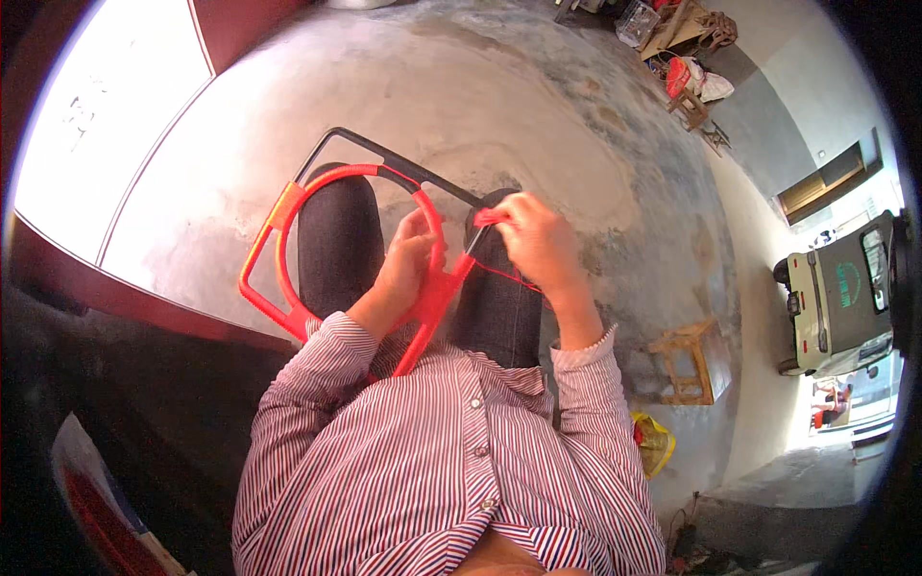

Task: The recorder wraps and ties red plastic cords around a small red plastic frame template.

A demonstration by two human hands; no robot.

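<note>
Across my lap lies a frame (282, 207) of thin bars joined to a round ring. Most of it is wrapped in red cord or strip; the bar (408, 167) on the far side is bare and black. My left hand (408, 264) is closed around the ring's right side, its fingers partly hidden behind it. Pinched in my right hand (538, 240) is a small bundle of red cord (492, 217), close to a bare bar at the frame's right corner. A thin red strand (504, 276) runs from the wrapped part to below that hand.
A wooden stool (711, 360) stands on the concrete floor at right, with a yellow plastic bag (655, 445) nearer me. Wooden pieces and bags (684, 77) are piled at the far right. A vehicle (843, 293) stands beyond the doorway. A dark red panel (144, 298) edges the left.
</note>
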